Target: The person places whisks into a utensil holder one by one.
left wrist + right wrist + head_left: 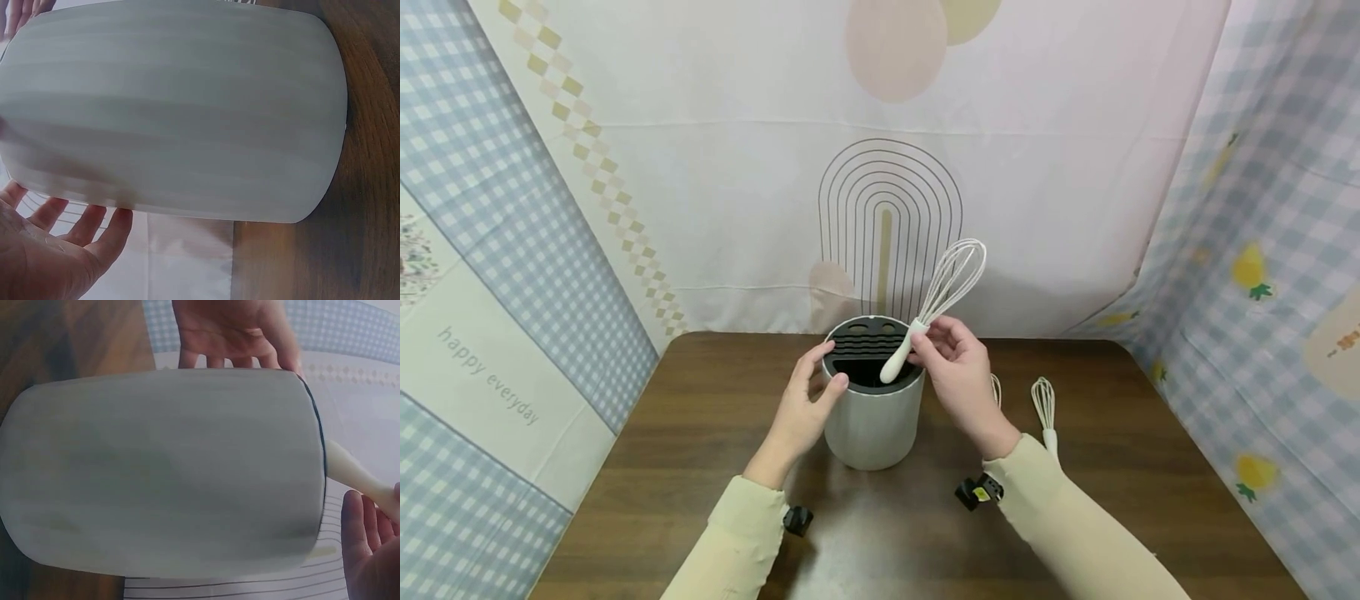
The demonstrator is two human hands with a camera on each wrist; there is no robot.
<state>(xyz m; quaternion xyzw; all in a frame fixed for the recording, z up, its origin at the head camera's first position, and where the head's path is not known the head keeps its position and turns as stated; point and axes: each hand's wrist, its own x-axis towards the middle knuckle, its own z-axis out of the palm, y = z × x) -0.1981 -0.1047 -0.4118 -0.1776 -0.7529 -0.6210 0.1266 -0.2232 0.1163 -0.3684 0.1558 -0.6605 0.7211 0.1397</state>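
Note:
A white whisk (901,354) tilts over a utensil holder (870,429), handle end down, wires up and to the right. My right hand (958,375) pinches it near the top of its handle. In the right wrist view the whisk's handle (353,470) slants down to the holder's rim, and its tip is hidden behind the rim. The holder is a pale upright cylinder with a black slotted insert (865,337). My left hand (797,408) holds the holder's upper left side, thumb at the near rim, fingers (112,234) round the far side.
On the brown wooden table (700,450), a smaller whisk (1050,437) lies to the right, partly behind my right sleeve. Wires of another whisk (996,390) show beside my right wrist. A patterned cloth (737,208) hangs behind the table, with checked cloths at both sides.

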